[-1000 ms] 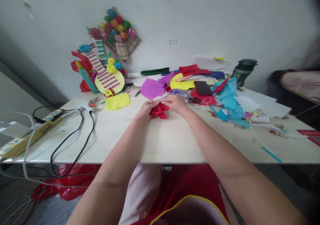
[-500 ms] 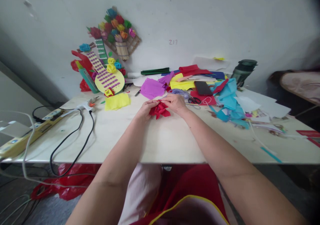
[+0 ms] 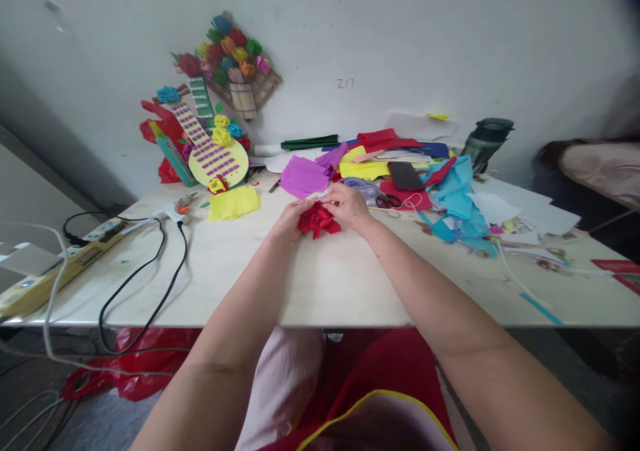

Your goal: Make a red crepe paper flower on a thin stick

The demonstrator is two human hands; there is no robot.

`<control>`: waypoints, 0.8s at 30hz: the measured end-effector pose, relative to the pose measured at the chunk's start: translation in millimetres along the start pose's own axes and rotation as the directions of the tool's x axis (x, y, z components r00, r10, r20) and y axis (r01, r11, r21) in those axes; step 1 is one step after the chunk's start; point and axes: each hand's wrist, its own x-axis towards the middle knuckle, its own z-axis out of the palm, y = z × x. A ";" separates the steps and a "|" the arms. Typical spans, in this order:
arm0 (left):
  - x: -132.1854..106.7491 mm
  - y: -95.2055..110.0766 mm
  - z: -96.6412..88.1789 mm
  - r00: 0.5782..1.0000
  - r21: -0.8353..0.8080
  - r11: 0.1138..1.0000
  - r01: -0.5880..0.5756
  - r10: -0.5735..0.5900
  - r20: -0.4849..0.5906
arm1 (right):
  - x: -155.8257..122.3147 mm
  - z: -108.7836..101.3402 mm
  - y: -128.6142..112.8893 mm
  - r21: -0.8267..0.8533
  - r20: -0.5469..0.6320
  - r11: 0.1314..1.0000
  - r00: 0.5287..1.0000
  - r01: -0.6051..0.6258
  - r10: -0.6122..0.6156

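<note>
Head view shows the person's left hand (image 3: 289, 216) and right hand (image 3: 350, 207) meeting over the middle of the desk (image 3: 325, 284), both closed on a crumpled red crepe paper (image 3: 317, 221) that rests on the desk surface between them. The left hand curls around the paper's left edge, and the right hand has its fingertips pinched together at the paper's far, upper side. The work looks like gathering or shaping the folds. Judged from the grip, it goes best with light pressure, since crepe tears easily. The left hand would serve to hold the bundle steady while the right hand works one fold at a time, low over the desk. Just beyond the hands lie a purple sheet (image 3: 303, 176) and scissors (image 3: 389, 201), and a yellow sheet (image 3: 234, 203) lies to the left. A dark phone (image 3: 406, 176) and a heap of blue paper (image 3: 457, 197) sit to the right, well clear of the hands. A paper guitar (image 3: 213, 154) leans on the far wall. A black cable (image 3: 145, 271) loops across the left of the desk. The fingertips cover the spot where they meet the paper, so it cannot be told whether a thread, wire or stick is held there too. The paper's shape is too small and crumpled to read, and its underside is hidden.
</note>
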 end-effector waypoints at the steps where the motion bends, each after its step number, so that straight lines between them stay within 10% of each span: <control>1: 0.1 -0.3 -0.3 1.000 0.004 1.000 -0.002 0.002 0.002 | 0.1 0.8 0.3 0.013 -0.001 1.000 1.000 -0.010 0.010; 24: -4.5 5.5 0.1 0.999 0.096 0.995 -0.028 0.025 0.026 | 7.3 -3.4 20.2 0.184 0.148 0.983 0.989 -0.015 -0.013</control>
